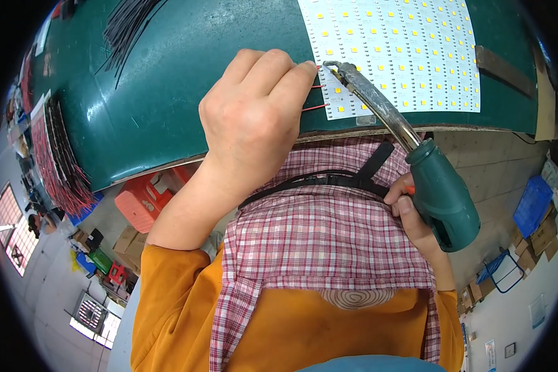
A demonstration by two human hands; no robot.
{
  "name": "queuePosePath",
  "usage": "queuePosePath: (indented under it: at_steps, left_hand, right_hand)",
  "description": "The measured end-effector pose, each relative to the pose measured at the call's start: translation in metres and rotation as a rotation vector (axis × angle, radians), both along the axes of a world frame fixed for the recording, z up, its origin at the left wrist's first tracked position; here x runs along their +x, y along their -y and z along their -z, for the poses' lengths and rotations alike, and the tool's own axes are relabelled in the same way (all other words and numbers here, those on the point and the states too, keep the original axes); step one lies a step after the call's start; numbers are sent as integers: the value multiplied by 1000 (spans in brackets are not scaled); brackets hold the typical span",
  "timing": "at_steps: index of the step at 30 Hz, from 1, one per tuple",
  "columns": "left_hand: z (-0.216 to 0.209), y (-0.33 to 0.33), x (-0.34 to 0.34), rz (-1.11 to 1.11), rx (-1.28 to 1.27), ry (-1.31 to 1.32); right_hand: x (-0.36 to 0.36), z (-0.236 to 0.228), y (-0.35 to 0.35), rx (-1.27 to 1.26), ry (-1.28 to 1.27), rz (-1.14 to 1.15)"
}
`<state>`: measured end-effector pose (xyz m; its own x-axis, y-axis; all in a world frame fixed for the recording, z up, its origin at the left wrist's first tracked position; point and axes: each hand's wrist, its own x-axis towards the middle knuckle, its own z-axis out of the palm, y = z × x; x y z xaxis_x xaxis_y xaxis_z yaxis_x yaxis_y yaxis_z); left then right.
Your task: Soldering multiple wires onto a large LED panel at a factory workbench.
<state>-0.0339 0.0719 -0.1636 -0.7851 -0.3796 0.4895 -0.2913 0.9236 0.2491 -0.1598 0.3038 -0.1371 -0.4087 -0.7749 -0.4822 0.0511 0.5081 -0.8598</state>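
My left hand (254, 115) is closed at the left edge of a white LED board (390, 68) with rows of small yellow LEDs. Its fingertips pinch a thin red wire (318, 67), most of which the hand hides. Two more red wires (315, 108) stick out from that edge, nearer to me. In my right hand (408, 208) is a soldering gun (443, 192) with a thick green handle and a long metal barrel. The barrel slants up and left over the board, and its dark bent tip is at the edge beside my left fingertips.
The board lies on a green worktop (161, 93) whose front edge runs by my apron. A bundle of black wires (127, 28) lies at the back left. Red and black wires (56, 155) hang at the far left edge. Below stands a red stool (144, 201).
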Motion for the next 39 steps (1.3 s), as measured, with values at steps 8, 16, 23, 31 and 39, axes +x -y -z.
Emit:
queuePosePath:
  at_steps: [8, 16, 23, 31, 39]
  left_hand:
    - [-8, -3, 0, -12, 60, 52]
    - [-10, 11, 5, -13, 151, 38]
    - [-13, 9, 3, -13, 111, 12]
    - [-12, 7, 1, -25, 48, 8]
    - [-15, 8, 0, -35, 72, 53]
  right_hand:
    - [-3, -7, 7, -50, 43, -58]
    - [1, -5, 16, -125, 61, -8]
    - [-6, -12, 7, 25, 66, -149]
    - [3, -12, 16, -41, 115, -15]
    - [1, -14, 19, -181, 11, -39]
